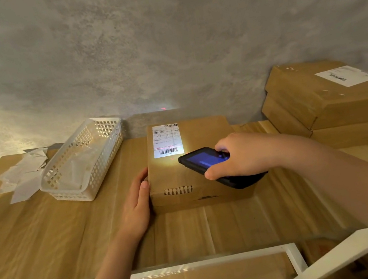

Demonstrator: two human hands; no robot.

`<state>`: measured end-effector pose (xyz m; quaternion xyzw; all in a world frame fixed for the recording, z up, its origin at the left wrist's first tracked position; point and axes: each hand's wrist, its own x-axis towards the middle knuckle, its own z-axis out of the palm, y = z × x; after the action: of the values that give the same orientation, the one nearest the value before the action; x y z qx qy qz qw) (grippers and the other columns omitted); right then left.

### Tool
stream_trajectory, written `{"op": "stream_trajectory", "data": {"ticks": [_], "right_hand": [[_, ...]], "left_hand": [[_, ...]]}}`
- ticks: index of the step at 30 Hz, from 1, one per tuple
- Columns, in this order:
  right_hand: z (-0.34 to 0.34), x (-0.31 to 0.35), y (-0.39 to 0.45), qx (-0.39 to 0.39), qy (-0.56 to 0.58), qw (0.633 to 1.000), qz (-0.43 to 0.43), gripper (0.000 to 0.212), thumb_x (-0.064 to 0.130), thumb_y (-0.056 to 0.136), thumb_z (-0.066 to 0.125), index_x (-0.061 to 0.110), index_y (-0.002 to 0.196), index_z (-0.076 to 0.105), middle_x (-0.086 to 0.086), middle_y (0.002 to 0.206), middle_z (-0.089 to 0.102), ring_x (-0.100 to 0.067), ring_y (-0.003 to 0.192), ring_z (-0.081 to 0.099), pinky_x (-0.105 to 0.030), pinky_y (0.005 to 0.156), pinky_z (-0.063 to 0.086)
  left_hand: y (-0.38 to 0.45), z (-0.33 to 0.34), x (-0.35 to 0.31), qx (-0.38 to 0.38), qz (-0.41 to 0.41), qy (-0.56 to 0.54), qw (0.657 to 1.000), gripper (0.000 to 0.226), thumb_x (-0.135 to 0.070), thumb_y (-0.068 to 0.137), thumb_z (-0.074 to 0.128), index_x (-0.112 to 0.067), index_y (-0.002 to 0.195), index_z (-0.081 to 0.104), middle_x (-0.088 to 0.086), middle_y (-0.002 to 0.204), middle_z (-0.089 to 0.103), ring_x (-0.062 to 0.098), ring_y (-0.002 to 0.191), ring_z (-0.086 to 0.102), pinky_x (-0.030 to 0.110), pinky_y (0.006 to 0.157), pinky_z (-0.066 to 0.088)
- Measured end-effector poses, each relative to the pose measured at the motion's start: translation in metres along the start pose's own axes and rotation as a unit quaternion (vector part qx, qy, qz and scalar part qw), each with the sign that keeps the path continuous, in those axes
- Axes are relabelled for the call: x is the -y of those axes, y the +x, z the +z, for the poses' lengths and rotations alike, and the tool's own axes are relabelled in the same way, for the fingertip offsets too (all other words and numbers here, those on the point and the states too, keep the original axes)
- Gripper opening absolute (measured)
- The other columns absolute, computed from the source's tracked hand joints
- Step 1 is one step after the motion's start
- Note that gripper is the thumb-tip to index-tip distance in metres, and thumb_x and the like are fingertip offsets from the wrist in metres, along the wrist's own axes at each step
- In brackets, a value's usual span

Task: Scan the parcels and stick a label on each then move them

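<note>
Your right hand [242,153] grips the scanner [209,162] over the box [184,176]; your left hand [137,201] rests flat against the box's side.

matt cardboard parcel [189,163], wood-grain table [47,237], perforated plastic basket [83,162].

Right hand [242,153] grips scanner [209,162] over labelled parcel [184,176]; left hand [136,197] rests flat against parcel's side.

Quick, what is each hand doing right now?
Left hand: open, resting flat against the box.
Right hand: gripping the scanner.
</note>
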<state>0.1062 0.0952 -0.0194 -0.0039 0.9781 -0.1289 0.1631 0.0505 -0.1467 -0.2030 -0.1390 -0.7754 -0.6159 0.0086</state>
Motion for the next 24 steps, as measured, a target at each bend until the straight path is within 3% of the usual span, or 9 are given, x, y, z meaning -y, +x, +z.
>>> {"op": "stream_trajectory", "data": {"ticks": [7, 12, 16, 20, 24], "right_hand": [[-0.016, 0.004, 0.003, 0.008, -0.022, 1.0, 0.003, 0.053, 0.074, 0.075, 0.059, 0.023, 0.092, 0.064, 0.0, 0.087, 0.068, -0.017, 0.073, 0.063, -0.03, 0.061, 0.043], [-0.021, 0.006, 0.009, 0.02, -0.016, 1.0, -0.002, 0.056, 0.074, 0.075, 0.06, 0.021, 0.094, 0.065, -0.004, 0.087, 0.069, -0.017, 0.069, 0.062, -0.031, 0.059, 0.042], [-0.02, 0.007, 0.012, 0.023, -0.017, 1.0, -0.007, 0.06, 0.075, 0.073, 0.059, 0.021, 0.095, 0.067, -0.005, 0.086, 0.07, -0.022, 0.076, 0.068, -0.031, 0.06, 0.044], [-0.024, 0.012, 0.01, 0.019, -0.018, 1.0, -0.001, 0.062, 0.072, 0.076, 0.059, 0.013, 0.092, 0.07, -0.003, 0.072, 0.062, -0.017, 0.061, 0.055, -0.03, 0.056, 0.037], [-0.028, 0.016, 0.006, 0.014, -0.028, 0.999, 0.005, 0.062, 0.07, 0.078, 0.059, 0.012, 0.093, 0.07, -0.002, 0.073, 0.06, -0.017, 0.062, 0.053, -0.03, 0.055, 0.035]], "left_hand": [[0.0, 0.001, 0.0, 0.001, -0.002, -0.011, 1.0, 0.047, -0.05, 0.098, 0.032, -0.035, 0.14, 0.048, -0.026, 0.134, 0.055, -0.013, 0.123, 0.047, -0.001, 0.093, 0.032], [0.001, 0.0, 0.0, 0.0, -0.002, -0.012, 1.0, 0.05, -0.056, 0.096, 0.032, -0.038, 0.139, 0.048, -0.025, 0.135, 0.055, -0.009, 0.126, 0.048, 0.005, 0.095, 0.034], [0.0, 0.0, -0.001, 0.0, -0.001, -0.01, 1.0, 0.044, -0.053, 0.097, 0.032, -0.042, 0.137, 0.048, -0.027, 0.133, 0.055, -0.011, 0.125, 0.048, 0.001, 0.094, 0.033], [0.0, 0.0, -0.001, 0.001, 0.008, -0.015, 1.0, 0.053, -0.06, 0.093, 0.032, -0.038, 0.139, 0.048, -0.025, 0.135, 0.055, -0.009, 0.126, 0.048, 0.005, 0.096, 0.034], [0.001, 0.001, 0.001, 0.002, 0.008, -0.023, 1.0, 0.058, -0.06, 0.093, 0.032, -0.033, 0.142, 0.049, -0.022, 0.136, 0.056, -0.006, 0.127, 0.048, 0.013, 0.1, 0.035]]}}
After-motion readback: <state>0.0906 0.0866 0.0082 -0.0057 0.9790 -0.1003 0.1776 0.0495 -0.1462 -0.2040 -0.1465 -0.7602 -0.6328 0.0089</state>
